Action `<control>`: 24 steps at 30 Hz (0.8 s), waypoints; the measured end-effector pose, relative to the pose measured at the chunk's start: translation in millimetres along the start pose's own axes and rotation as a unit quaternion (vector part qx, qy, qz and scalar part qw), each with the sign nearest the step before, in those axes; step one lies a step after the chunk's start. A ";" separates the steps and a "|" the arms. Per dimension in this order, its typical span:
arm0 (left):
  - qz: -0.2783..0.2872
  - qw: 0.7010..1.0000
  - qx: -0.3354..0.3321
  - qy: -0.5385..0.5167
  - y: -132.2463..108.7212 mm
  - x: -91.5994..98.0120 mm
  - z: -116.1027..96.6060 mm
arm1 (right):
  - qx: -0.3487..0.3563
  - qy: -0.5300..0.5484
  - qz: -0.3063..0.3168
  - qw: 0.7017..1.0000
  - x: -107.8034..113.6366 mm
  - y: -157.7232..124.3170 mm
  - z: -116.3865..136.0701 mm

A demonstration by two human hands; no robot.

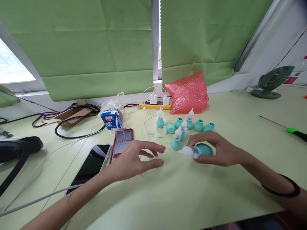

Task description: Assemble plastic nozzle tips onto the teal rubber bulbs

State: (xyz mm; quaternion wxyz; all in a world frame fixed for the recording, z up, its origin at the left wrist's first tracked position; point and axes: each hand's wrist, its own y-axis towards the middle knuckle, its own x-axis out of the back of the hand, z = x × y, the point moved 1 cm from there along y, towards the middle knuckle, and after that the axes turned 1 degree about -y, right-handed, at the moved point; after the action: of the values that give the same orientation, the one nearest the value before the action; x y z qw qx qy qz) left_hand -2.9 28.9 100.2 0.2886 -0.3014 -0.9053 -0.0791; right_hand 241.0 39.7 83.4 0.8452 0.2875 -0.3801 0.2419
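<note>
My right hand (216, 148) is wrapped round a teal bulb (203, 150) with a clear pointed tip (188, 151) on it, lying sideways and pointing left. To its left, my left hand (141, 158) hovers with fingers apart and nothing between them. Behind the hands stand several teal bulbs; some carry clear tips, such as the bulb (160, 122) at the back left and the one (176, 143) nearest my hands. Others, like the bulb (198, 125) further right, have bare open necks. Small clear pieces (158, 135) lie left of the group.
Two phones (90, 164) (122, 142) lie at the left, by a blue milk carton (112, 119). A yellow power strip (146, 105) and red bubble wrap (188, 94) are behind. A screwdriver (296, 131) and green fan (273, 81) are right; cables (72, 137) run left.
</note>
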 end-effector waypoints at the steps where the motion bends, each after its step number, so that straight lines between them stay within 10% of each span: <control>1: 0.010 0.997 0.006 0.075 -2.0 3.5 -0.9 | -0.008 0.006 0.025 1.000 7.9 1.0 -6.7; 9: 0.097 0.847 0.003 0.522 -10.4 4.0 9.0 | -0.110 -0.092 0.067 0.987 41.3 4.1 -37.5; 24: 0.131 0.843 -0.089 0.515 -5.0 -8.5 28.3 | -0.140 -0.172 -0.024 0.975 38.9 5.6 -48.4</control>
State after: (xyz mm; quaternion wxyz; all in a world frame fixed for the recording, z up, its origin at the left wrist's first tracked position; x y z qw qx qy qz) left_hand -13.8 29.6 72.3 0.6928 -0.3577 -0.5677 -0.2641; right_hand 285.0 83.5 89.0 0.8046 0.2122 -0.5430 0.1130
